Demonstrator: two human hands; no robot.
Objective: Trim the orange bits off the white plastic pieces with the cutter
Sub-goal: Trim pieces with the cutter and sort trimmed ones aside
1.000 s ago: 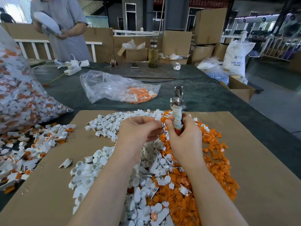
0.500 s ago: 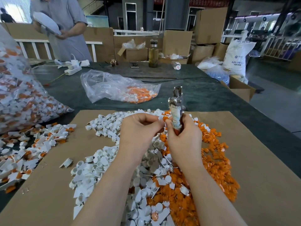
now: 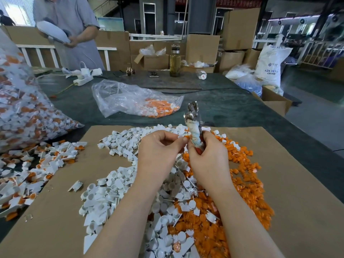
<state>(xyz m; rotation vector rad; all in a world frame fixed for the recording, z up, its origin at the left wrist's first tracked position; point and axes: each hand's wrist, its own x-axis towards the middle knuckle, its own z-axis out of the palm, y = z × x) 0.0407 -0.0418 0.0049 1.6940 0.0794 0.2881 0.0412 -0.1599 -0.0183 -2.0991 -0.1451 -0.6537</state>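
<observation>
My right hand [image 3: 206, 157] grips the cutter [image 3: 193, 123], whose metal jaws point up and away and whose handle is wrapped in cloth tape. My left hand [image 3: 158, 148] pinches a small white plastic piece [image 3: 183, 135] beside the cutter's handle; most of it is hidden by my fingers. Under my hands a heap of white pieces [image 3: 115, 185] spreads to the left and a heap of cut orange bits [image 3: 247, 189] to the right, both lying on a brown cardboard sheet [image 3: 290, 202].
Untrimmed white-and-orange pieces [image 3: 28, 174] lie at the left, below a big clear bag of them [image 3: 20, 112]. A smaller clear bag [image 3: 134, 99] lies behind the cardboard on the dark green table [image 3: 232, 108]. A person [image 3: 68, 32] stands at the far side near a bottle [image 3: 175, 60].
Both hands have risen slightly and stay together. My left hand keeps the white piece pressed close to the cutter's handle; the cutter has tilted a little to the left.
</observation>
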